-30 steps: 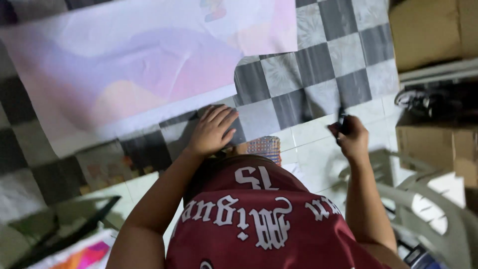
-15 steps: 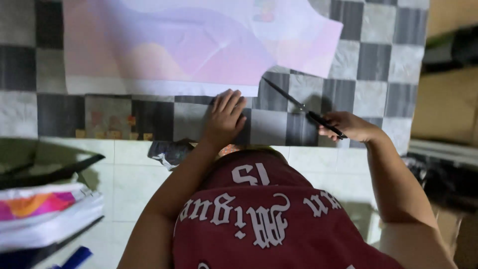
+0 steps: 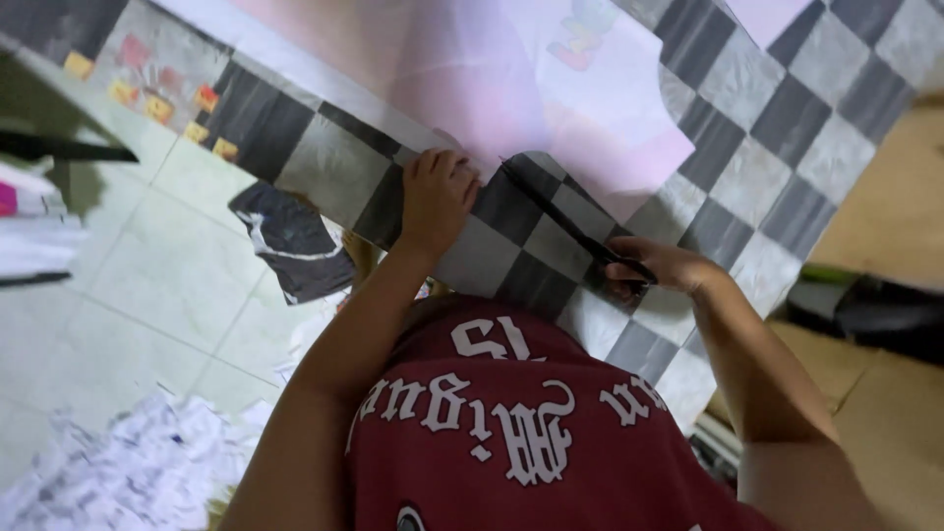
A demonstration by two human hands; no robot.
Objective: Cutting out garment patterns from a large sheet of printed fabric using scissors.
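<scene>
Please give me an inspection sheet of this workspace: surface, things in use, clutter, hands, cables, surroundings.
Surface: pale tiled floor, partly covered by a grey and dark checkered sheet.
Things in use: pink-white printed sheet lying on the checkered sheet; long dark scissors, tips at the pink sheet's edge.
Clutter: dark crumpled scrap on the tiles; pile of white paper pieces at lower left.
Hands: left hand pressed flat on the checkered sheet at the pink sheet's edge; right hand holds the scissors' handles.
Cables: nothing seen.
Surroundings: brown cardboard at right; stacked sheets at left edge.
</scene>
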